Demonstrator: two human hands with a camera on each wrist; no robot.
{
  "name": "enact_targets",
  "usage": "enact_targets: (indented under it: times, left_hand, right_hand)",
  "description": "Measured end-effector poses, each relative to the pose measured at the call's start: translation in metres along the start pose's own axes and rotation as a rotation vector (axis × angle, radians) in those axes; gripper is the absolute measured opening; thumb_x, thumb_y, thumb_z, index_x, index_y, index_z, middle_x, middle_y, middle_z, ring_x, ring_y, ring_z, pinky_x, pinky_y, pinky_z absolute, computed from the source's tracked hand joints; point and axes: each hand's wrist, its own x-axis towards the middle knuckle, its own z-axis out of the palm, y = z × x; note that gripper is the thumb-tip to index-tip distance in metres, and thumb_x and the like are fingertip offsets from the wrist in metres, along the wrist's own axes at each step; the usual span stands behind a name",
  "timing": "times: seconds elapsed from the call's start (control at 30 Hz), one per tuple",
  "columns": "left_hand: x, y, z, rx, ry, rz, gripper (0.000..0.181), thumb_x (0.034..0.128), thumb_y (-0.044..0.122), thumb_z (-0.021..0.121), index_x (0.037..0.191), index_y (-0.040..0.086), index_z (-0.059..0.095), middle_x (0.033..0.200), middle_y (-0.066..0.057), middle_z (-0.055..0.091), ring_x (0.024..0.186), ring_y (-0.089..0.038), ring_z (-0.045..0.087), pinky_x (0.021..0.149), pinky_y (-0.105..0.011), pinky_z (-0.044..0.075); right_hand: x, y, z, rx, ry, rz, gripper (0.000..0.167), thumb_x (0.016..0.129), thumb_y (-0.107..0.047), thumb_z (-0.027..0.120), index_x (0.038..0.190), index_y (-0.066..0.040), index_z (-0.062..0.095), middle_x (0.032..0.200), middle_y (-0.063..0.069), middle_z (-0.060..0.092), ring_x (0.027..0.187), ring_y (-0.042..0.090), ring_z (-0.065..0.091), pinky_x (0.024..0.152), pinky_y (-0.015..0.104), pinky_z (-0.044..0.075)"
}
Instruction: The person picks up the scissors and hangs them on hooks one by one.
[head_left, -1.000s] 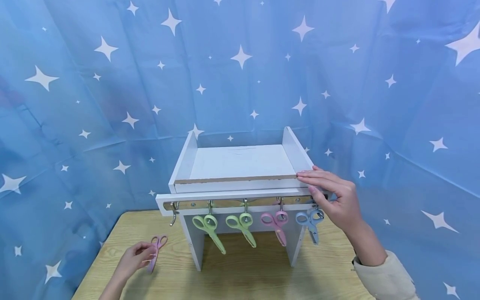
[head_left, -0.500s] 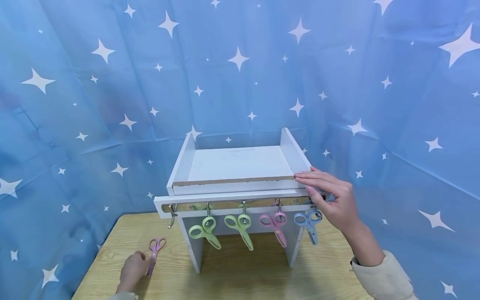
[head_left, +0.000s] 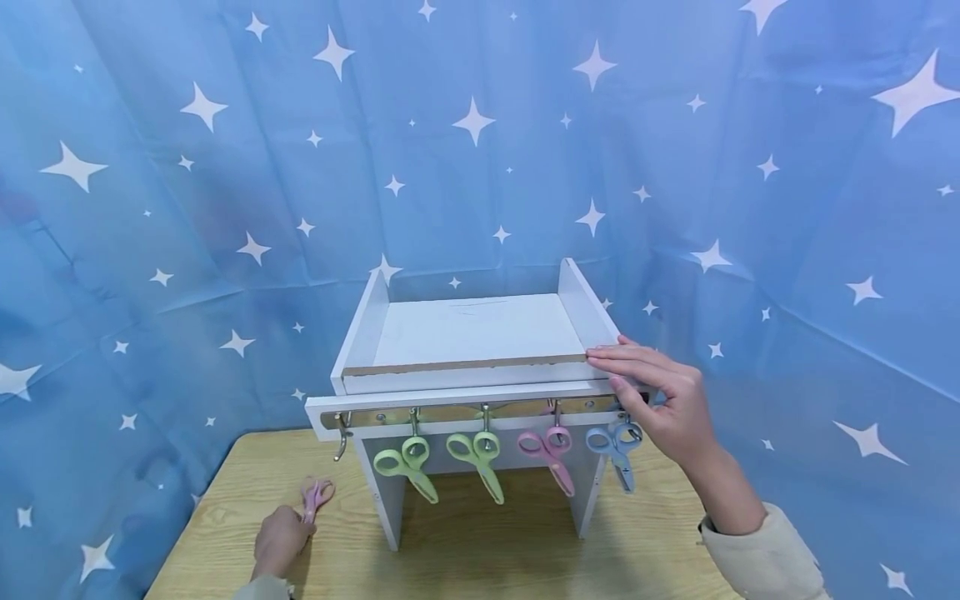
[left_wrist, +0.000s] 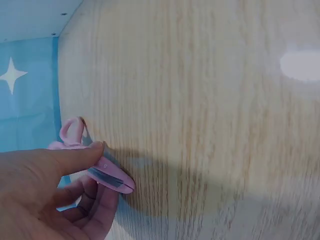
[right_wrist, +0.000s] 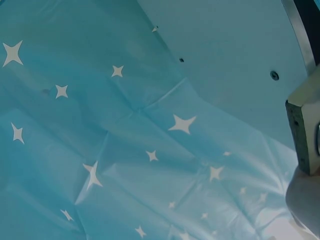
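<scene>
My left hand [head_left: 281,540] pinches a pair of pink scissors [left_wrist: 114,176] near the blades, between thumb and fingers. The handle loops stick out past the fingertips, and the wood-grain table [left_wrist: 200,125] lies just beneath. My right hand [head_left: 667,402] rests on the front right corner of a white shelf stand [head_left: 480,329], fingers laid straight along its edge and thumb by the hook rail [head_left: 450,408]. From that rail hang two green scissors [head_left: 408,469] [head_left: 477,462], another pink pair [head_left: 550,457] and a blue pair [head_left: 617,450]. The leftmost hook [head_left: 342,437] carries nothing.
A blue curtain [head_left: 420,142] with white stars surrounds the table at the back and sides. The stand's side panel [right_wrist: 230,65] and the rail's end [right_wrist: 299,132] show in the right wrist view.
My left hand has come down to the pink scissors on the table and taken hold of them, lifting their handles slightly. The leftmost green scissors have swung. My right hand keeps its place.
</scene>
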Motion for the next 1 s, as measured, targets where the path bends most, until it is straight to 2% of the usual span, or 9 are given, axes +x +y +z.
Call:
enact_targets:
  times: [0.17,0.33,0.43,0.63,0.77,0.87,1.0]
  left_hand:
    - [-0.003,-0.006,0.002,-0.115,0.005,0.041,0.013,0.0861,0.009,0.069,0.084,-0.002,0.064,0.062,-0.003,0.060,0.050,-0.011,0.053,0.047,-0.022,0.041]
    - [-0.002,-0.014,0.003,-0.189,0.061,0.094,0.021,0.0805,0.013,0.074,0.087,-0.005,0.068,0.075,-0.009,0.068,0.065,-0.015,0.057,0.055,-0.023,0.041]
    - [-0.005,-0.011,-0.002,-0.288,0.057,0.105,0.027,0.0814,0.013,0.074,0.092,-0.011,0.068,0.080,-0.012,0.069,0.069,-0.016,0.059,0.059,-0.024,0.046]
    - [-0.014,0.009,-0.025,-0.568,-0.001,0.100,0.033,0.0909,0.009,0.066,0.107,-0.018,0.061,0.080,-0.003,0.064,0.069,-0.008,0.058,0.059,-0.019,0.054]
    - [-0.023,0.023,-0.043,-0.689,-0.048,0.096,0.034,0.0949,0.013,0.065,0.113,-0.016,0.059,0.087,0.000,0.061,0.075,-0.004,0.060,0.066,-0.016,0.057]
    - [-0.033,0.032,-0.058,-0.766,-0.088,0.104,0.028,0.0966,0.014,0.064,0.112,-0.008,0.060,0.092,0.003,0.059,0.080,-0.003,0.060,0.072,-0.016,0.058]
    - [-0.047,0.046,-0.075,-0.860,-0.121,0.137,0.009,0.0978,0.012,0.062,0.103,0.004,0.062,0.094,0.006,0.057,0.083,-0.003,0.059,0.075,-0.018,0.059]
  right_hand:
    - [0.000,0.000,0.000,-0.003,0.001,0.001,0.027,0.081,0.010,0.065,0.104,0.002,0.077,0.110,0.008,0.077,0.118,0.012,0.067,0.114,0.031,0.046]
    - [0.000,0.000,0.001,0.000,0.001,0.002,0.027,0.081,0.009,0.065,0.104,0.002,0.077,0.109,0.008,0.077,0.117,0.012,0.067,0.114,0.031,0.046]
    - [-0.001,0.000,0.001,0.004,0.004,0.000,0.026,0.082,0.009,0.065,0.104,0.002,0.077,0.109,0.008,0.077,0.117,0.012,0.067,0.114,0.032,0.046]
    - [-0.001,0.001,0.001,0.004,0.012,-0.008,0.025,0.083,0.008,0.065,0.103,0.001,0.077,0.109,0.007,0.077,0.117,0.011,0.067,0.114,0.032,0.047]
    - [-0.001,0.001,0.001,0.002,0.013,-0.006,0.025,0.082,0.008,0.065,0.103,0.001,0.077,0.109,0.007,0.077,0.117,0.012,0.067,0.114,0.031,0.046]
    - [-0.001,0.001,0.001,0.004,0.012,-0.004,0.026,0.082,0.008,0.065,0.103,0.001,0.077,0.109,0.007,0.077,0.117,0.011,0.067,0.114,0.031,0.046]
    - [-0.001,0.001,0.002,0.010,0.012,-0.002,0.026,0.082,0.009,0.065,0.103,0.002,0.077,0.109,0.007,0.077,0.117,0.010,0.067,0.115,0.031,0.046]
